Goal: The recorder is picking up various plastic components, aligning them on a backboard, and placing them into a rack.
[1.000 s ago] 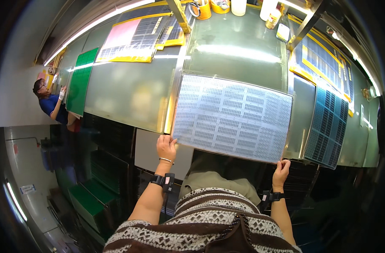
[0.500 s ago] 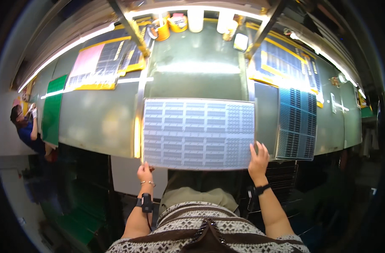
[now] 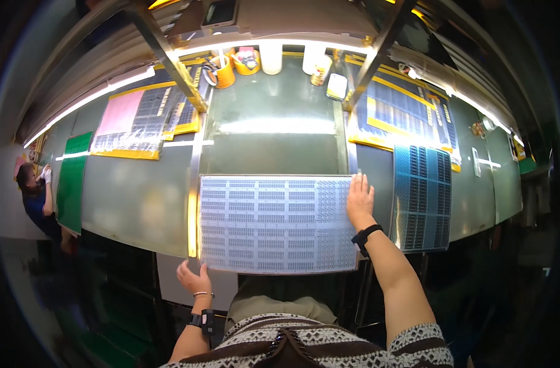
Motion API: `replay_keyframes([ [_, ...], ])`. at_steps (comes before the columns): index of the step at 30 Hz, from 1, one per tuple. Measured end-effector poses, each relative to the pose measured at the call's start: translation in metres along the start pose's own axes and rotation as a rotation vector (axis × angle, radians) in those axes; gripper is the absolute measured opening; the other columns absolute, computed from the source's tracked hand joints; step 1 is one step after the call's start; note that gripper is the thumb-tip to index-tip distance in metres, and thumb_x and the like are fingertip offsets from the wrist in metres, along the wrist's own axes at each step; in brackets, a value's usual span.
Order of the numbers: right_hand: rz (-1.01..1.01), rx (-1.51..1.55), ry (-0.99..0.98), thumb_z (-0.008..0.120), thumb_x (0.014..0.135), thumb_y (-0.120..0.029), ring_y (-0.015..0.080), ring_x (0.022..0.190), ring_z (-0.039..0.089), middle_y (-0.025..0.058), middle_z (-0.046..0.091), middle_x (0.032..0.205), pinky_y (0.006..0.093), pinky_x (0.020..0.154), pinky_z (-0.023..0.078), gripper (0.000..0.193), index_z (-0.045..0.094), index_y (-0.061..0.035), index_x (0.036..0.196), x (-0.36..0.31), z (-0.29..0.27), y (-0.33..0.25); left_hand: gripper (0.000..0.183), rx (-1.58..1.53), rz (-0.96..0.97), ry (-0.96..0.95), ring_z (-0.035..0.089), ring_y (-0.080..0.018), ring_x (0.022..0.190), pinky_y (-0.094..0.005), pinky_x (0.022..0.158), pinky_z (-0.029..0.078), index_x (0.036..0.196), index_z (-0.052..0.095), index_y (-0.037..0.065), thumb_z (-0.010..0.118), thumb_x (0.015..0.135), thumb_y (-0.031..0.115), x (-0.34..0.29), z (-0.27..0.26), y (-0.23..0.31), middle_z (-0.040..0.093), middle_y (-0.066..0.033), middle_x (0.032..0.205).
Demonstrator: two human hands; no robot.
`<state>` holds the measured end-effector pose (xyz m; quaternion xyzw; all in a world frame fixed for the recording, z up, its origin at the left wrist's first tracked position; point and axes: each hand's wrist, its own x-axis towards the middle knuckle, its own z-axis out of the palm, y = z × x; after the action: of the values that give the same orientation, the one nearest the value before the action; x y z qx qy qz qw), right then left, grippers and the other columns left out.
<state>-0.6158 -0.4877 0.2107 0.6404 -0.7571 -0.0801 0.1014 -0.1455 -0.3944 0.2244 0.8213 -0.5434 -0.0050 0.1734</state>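
A pale, rectangular circuit panel point(image 3: 270, 224) with rows of fine dark marks lies on the workbench in front of me, its near edge at the bench's front. My right hand point(image 3: 361, 201) rests along the panel's right edge near the far corner, fingers stretched out. At the near left corner is my left hand point(image 3: 195, 279), thumb and fingers apart; one fingertip is at or very close to the corner. Whether it touches the panel I cannot tell.
Right of the panel lies a dark blue patterned panel point(image 3: 422, 199); far left is a green sheet point(image 3: 73, 184). Yellow-edged sheets point(image 3: 133, 126) lie to the left. Orange tape rolls point(image 3: 223, 75) stand at the back. Metal posts point(image 3: 169, 61) flank the middle. A person point(image 3: 36, 193) works at far left.
My right hand has slid up the panel's right edge to near its far corner. The left hand's fingers have spread from their closed grip at the near left corner. The view has tilted up.
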Motion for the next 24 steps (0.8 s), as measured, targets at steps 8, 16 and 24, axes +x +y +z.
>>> replay_keyframes([
  [8, -0.057, -0.058, -0.149, 0.041, 0.082, -0.011, 0.0317, 0.131, 0.021, 0.0197, 0.027, 0.138, 0.0484, 0.102, 0.025, 0.053, 0.029, 0.0050, 0.131, 0.000, -0.003, 0.002, 0.059, 0.032, 0.655, -0.155, 0.020, -0.0286, 0.132, -0.0528, 0.104, 0.015, 0.126, 0.043, 0.004, 0.057, 0.079, 0.035, 0.132, 0.069, 0.091, 0.036, -0.0081, 0.137],
  [16, -0.040, -0.038, -0.097, 0.041, 0.081, -0.006, 0.0300, 0.131, 0.023, 0.0184, 0.027, 0.138, 0.0470, 0.103, 0.025, 0.053, 0.028, 0.0040, 0.132, -0.016, 0.010, 0.028, 0.061, 0.053, 0.635, -0.155, 0.017, -0.0302, 0.133, -0.0525, 0.105, 0.010, 0.129, 0.037, 0.000, 0.046, 0.084, 0.040, 0.147, 0.101, 0.133, 0.032, -0.0117, 0.138],
  [24, -0.030, 0.067, -0.022, 0.039, 0.080, -0.003, 0.0325, 0.129, 0.026, 0.0209, 0.029, 0.138, 0.0448, 0.103, 0.026, 0.049, 0.033, 0.0071, 0.128, -0.085, -0.018, 0.015, 0.070, 0.133, 0.519, -0.164, 0.010, -0.0283, 0.135, -0.0524, 0.105, 0.007, 0.136, 0.023, 0.002, 0.042, 0.085, 0.045, 0.142, 0.106, 0.142, 0.017, -0.0106, 0.145],
])
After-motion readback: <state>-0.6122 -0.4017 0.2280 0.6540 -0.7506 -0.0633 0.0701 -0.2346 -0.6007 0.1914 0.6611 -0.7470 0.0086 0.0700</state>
